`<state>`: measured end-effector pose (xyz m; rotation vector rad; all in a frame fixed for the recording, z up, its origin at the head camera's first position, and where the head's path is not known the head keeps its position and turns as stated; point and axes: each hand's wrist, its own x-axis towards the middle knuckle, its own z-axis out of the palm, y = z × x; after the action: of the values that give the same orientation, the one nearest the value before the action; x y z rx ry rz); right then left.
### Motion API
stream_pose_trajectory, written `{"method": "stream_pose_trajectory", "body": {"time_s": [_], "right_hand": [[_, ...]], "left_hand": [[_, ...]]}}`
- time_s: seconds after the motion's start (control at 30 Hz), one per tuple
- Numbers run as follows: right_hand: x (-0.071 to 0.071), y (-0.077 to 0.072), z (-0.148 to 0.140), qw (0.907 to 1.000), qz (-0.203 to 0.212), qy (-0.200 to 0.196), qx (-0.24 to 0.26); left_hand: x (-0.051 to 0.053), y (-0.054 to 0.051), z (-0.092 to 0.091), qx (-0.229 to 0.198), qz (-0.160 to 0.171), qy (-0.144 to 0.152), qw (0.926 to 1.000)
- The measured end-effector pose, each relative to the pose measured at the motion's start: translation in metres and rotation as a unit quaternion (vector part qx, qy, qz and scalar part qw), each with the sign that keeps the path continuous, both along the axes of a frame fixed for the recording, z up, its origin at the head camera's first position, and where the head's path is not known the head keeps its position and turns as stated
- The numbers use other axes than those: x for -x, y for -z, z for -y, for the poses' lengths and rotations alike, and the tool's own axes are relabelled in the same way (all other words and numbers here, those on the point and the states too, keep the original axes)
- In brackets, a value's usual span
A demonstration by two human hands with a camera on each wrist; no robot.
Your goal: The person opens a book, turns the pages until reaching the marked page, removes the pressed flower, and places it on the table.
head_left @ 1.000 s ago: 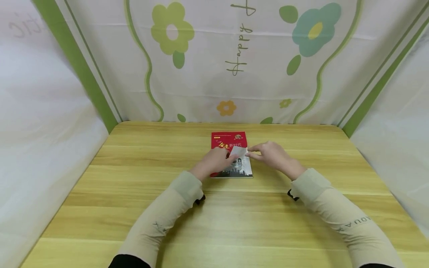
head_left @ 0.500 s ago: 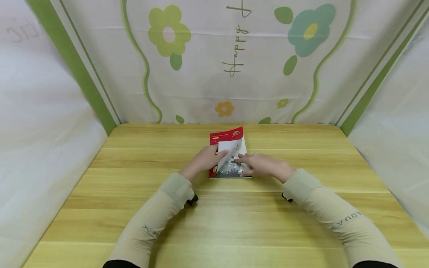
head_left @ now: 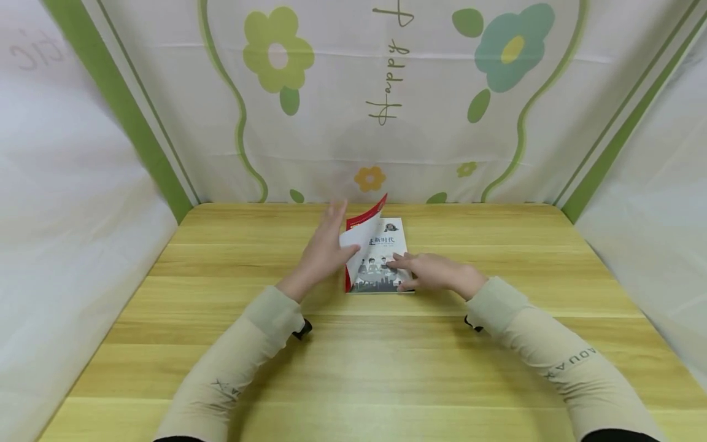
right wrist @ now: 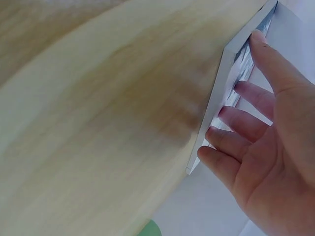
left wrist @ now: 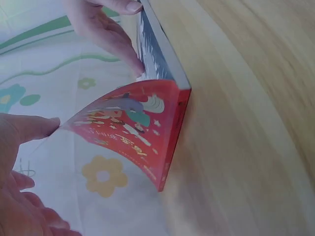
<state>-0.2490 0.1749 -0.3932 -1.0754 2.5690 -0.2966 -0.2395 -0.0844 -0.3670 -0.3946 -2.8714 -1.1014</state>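
A booklet lies near the far edge of the table, its red cover (head_left: 367,216) lifted and curving toward the left. Beneath the cover shows a white page with grey figures (head_left: 374,281). The left hand (head_left: 322,250) has its fingers spread and raised; in the left wrist view its thumb (left wrist: 37,127) touches the free edge of the cover (left wrist: 133,123), with the fingers apart from it. Fingertips of the right hand (head_left: 436,272) rest on the right part of the page. In the right wrist view the right hand (right wrist: 270,132) lies loosely bent over the booklet's edge (right wrist: 215,103).
The wooden table (head_left: 353,368) extends around the booklet. Behind it hangs a white cloth (head_left: 331,123) with printed flowers, and white cloth also hangs at both sides.
The left hand has moved left and its fingers have spread off the cover, which now stands folded further left, exposing more of the page. The right hand came down onto the page and has stayed there.
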Motion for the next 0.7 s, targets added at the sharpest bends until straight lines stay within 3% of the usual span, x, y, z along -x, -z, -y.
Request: {"method": "stream_pose_trajectory", "body": {"time_s": [0.2,0.37,0.57,0.7], "right_hand": [[0.000,0.001,-0.002,1.0000,0.001,-0.007,0.000],[-0.001,0.001,-0.003,0.9999,0.007,-0.004,0.006],[0.000,0.003,-0.003,0.9999,0.010,-0.003,0.005],[0.000,0.002,-0.002,0.9999,0.015,-0.002,0.005]], "left_hand": [[-0.005,-0.004,0.011,0.076,-0.047,0.003,0.9960],[-0.008,-0.006,0.021,0.149,-0.082,0.018,0.9852],[-0.008,-0.005,0.023,0.255,-0.073,0.031,0.9638],[-0.004,-0.001,0.022,0.299,-0.061,0.037,0.9514]]}}
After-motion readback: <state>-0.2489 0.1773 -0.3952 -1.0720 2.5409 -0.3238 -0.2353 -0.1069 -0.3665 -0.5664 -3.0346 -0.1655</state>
